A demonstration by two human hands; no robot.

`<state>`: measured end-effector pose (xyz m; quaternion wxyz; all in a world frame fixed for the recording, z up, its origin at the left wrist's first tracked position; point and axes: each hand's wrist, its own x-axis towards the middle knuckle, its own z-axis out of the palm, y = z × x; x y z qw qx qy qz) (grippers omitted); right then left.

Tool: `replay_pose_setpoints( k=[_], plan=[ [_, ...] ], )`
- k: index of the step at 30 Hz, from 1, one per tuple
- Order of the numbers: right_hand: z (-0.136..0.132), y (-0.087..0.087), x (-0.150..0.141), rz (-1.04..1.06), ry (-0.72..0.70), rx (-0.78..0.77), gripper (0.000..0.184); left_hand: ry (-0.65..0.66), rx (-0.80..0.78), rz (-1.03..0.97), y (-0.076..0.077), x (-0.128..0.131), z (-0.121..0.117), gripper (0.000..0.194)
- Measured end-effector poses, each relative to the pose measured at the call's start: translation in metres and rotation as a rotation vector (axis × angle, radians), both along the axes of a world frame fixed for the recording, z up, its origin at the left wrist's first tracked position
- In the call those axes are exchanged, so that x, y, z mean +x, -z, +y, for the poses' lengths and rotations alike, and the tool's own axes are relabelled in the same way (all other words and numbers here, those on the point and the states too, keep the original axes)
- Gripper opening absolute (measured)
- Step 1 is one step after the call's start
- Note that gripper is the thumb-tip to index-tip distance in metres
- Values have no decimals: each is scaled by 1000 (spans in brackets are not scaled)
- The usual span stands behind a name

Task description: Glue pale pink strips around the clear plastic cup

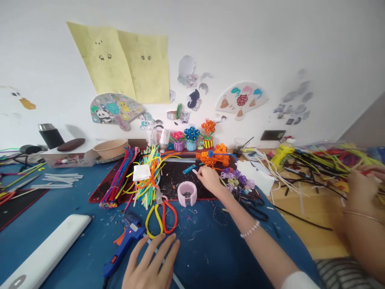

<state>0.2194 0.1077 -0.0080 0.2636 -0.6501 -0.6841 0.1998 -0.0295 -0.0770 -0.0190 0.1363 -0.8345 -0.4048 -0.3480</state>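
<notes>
My left hand [152,263] lies flat on the blue table cover [210,249] at the bottom centre, fingers spread, resting on a clear glue stick [177,281]. Just left of it is a blue hot glue gun [128,237]. My right hand [209,180], with a bead bracelet at the wrist, reaches forward onto the black mat [176,176]. Its fingertips pinch a small white piece [195,171] beside a small blue strip [189,169]. A pink fuzzy ring [187,193] stands just left of that hand, and purple pipe-cleaner flowers [236,178] lie just right of it.
Yellow- and orange-handled cutters [162,216], a bundle of coloured pipe cleaners [141,174], an orange pipe-cleaner flower [213,157] and small flower pots [192,139] fill the middle. A white case [45,253] lies at the left. Another person's hands [361,190] work among pipe cleaners at the right.
</notes>
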Motion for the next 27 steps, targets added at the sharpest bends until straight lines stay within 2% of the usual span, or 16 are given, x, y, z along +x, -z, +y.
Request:
replay_pose_setpoints(
  k=[2,4,7,9,11,13,15,23,27],
  plan=[
    [-24,-12,4,137,-58,-4,25,18,-23,7,-6,0,5,27],
    [-56,-22,3,281,-171,-21,32,61,-89,-57,-13,4,13,26],
    [-102,-30,-7,485,-340,-72,36,60,-411,-430,-26,21,26,25],
    [-123,-31,-15,905,-463,-214,34,100,-684,-691,-37,36,32,32],
    [-133,-31,-20,1067,-486,-303,34,134,-830,-917,-48,48,35,36],
    [-136,-29,-22,1107,-487,-351,35,143,-871,-1045,-56,57,36,33],
    [-136,-27,-23,1105,-486,-369,36,124,-871,-1078,-58,60,37,28],
    [-136,-19,-22,1006,-427,-353,37,108,-894,-1050,-47,54,47,27],
    [-135,-12,-18,1066,-491,-432,44,250,-996,-1014,-44,50,52,28]
  ],
)
